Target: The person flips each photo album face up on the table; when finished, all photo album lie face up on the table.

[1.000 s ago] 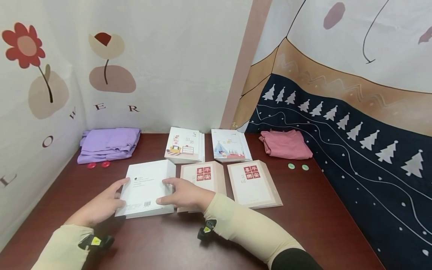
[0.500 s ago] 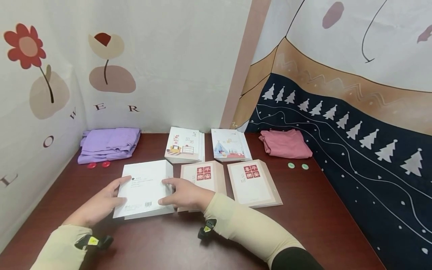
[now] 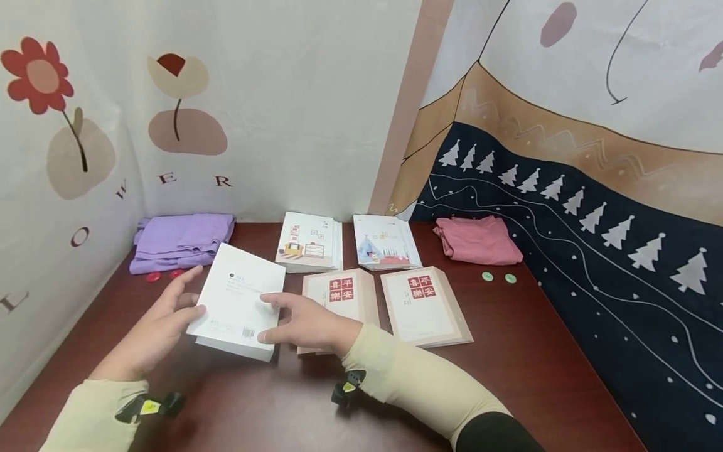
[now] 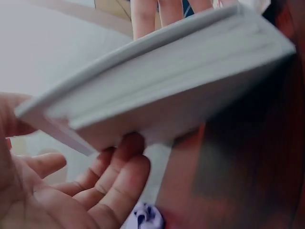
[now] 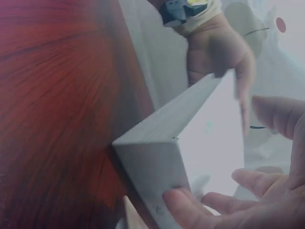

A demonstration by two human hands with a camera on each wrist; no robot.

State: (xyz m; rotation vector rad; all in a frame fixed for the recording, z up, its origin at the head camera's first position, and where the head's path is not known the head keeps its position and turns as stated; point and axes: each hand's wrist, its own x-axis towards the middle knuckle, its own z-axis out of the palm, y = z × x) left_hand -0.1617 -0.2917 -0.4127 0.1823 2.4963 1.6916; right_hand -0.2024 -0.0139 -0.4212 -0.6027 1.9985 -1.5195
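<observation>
Your left hand and right hand hold the white book between them, a little left of the frame's centre in the head view. The book is tilted, its far edge raised off the dark red table. Your left thumb lies on the cover's left edge, and the left wrist view shows your curled fingers propping the book from underneath. Your right thumb and fingers pinch its right edge, loosely bent rather than clenched. Just right of your right hand lie two beige books with red square labels. Above them in the frame sit two illustrated books. A purple folded cloth lies at middle left and a pink cloth at middle right.
</observation>
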